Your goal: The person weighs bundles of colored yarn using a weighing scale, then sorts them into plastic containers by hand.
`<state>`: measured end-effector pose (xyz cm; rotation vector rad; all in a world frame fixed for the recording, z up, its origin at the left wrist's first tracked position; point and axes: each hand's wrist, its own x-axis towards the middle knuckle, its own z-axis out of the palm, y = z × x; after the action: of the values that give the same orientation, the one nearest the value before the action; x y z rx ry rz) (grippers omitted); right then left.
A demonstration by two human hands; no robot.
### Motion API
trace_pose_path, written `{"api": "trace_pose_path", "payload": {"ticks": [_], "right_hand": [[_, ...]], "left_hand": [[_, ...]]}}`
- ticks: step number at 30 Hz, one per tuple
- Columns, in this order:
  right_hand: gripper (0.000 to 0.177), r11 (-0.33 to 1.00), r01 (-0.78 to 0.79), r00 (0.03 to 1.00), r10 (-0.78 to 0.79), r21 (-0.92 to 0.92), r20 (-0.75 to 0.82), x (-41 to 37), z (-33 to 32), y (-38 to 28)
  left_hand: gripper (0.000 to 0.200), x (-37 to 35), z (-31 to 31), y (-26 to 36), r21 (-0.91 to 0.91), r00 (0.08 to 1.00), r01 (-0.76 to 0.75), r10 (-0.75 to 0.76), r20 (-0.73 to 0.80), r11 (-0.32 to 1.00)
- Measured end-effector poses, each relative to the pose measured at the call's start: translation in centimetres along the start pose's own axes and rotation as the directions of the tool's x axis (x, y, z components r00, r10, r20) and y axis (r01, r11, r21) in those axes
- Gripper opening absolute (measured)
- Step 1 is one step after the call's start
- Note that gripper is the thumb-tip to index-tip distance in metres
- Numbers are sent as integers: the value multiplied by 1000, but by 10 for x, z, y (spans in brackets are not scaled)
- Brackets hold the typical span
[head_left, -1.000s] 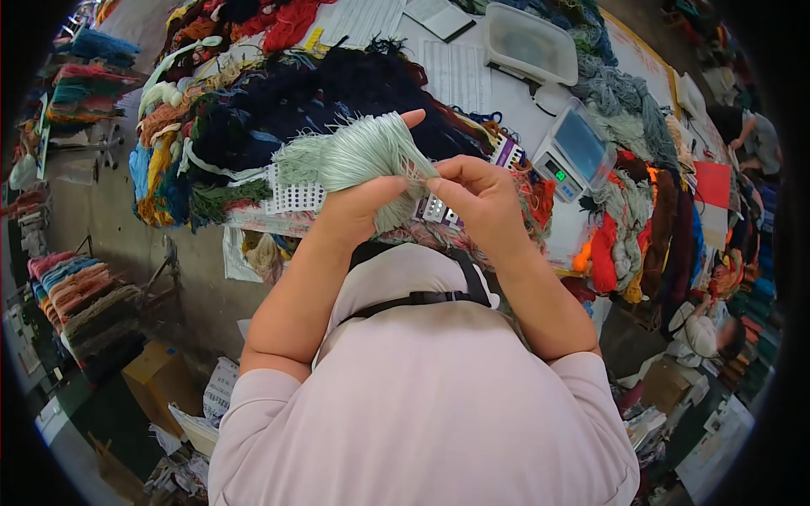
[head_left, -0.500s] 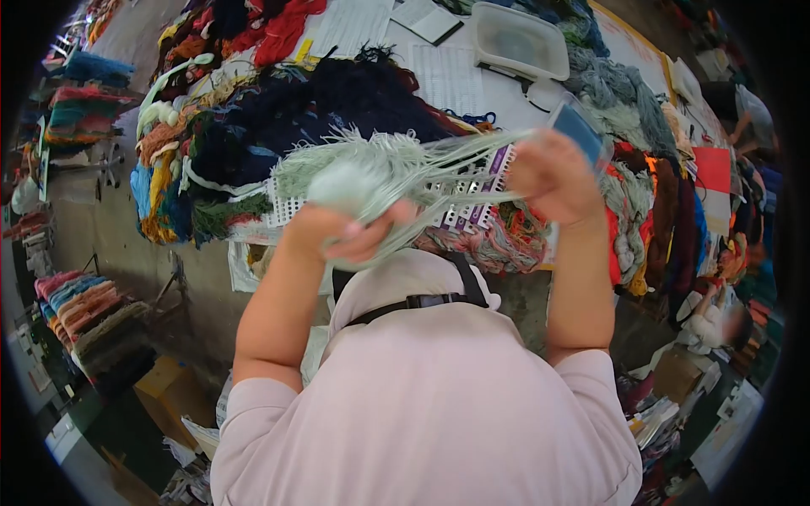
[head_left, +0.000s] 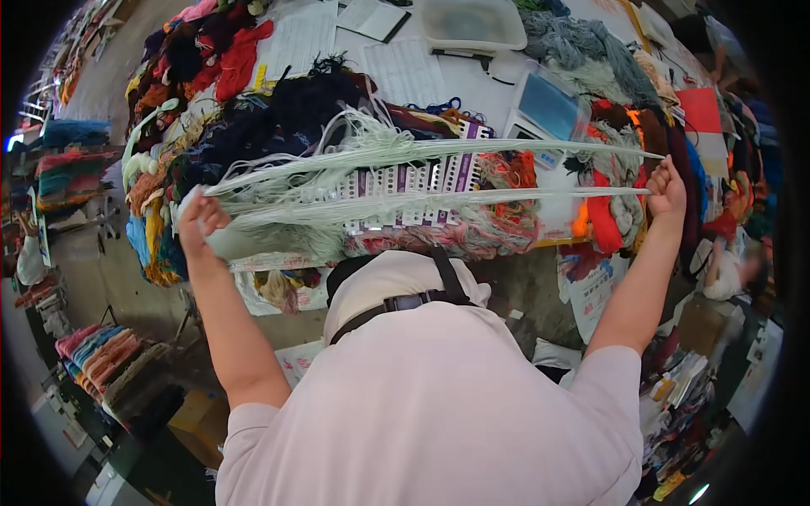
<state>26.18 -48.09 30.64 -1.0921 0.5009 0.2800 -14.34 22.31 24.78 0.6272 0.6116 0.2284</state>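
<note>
Pale green yarn [head_left: 422, 150] is stretched in two long bands across the table, between my hands. At the left, my left hand [head_left: 201, 221] has its fingers curled round one end of the yarn. My right hand [head_left: 666, 187] is closed at the far right, holding the other end, where the strands narrow to thin tips. Below the bands lie white perforated cards with purple stripes [head_left: 461, 171] and a pink and grey yarn pile [head_left: 447, 242]. Dark navy yarn [head_left: 261, 118] is heaped behind the left part of the bands.
A clear plastic bin [head_left: 472, 25] and a blue-topped case [head_left: 550, 105] stand at the back. Printed sheets [head_left: 299, 42] and red yarn [head_left: 245, 61] lie at the back left. Grey yarn [head_left: 591, 51] is back right. Another person [head_left: 727, 274] is at the right edge.
My hands have moved far apart, the left one to the left and the right one to the right. The yarn, bunched and blurred before, is now drawn out in two bands.
</note>
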Motion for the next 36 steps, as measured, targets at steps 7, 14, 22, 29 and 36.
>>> {"api": "trace_pose_path", "payload": {"ticks": [7, 14, 22, 29, 36], "right_hand": [[26, 999, 46, 986, -46, 1, -160, 8, -26, -22], [24, 943, 64, 929, -176, -326, -327, 50, -103, 6], [24, 839, -51, 993, -17, -541, -119, 50, -64, 75], [24, 948, -179, 937, 83, -262, -341, 77, -118, 80], [25, 964, -153, 816, 0, -216, -578, 95, -205, 24]], "left_hand": [[26, 24, 5, -46, 206, 951, 84, -16, -310, 975], [23, 17, -5, -42, 305, 935, 37, 75, -347, 952], [21, 18, -5, -53, 232, 917, 284, -193, -348, 931], [22, 32, -42, -53, -49, 873, 99, -111, -475, 994], [28, 29, -72, -13, 78, 792, -2, 49, -609, 997]]}}
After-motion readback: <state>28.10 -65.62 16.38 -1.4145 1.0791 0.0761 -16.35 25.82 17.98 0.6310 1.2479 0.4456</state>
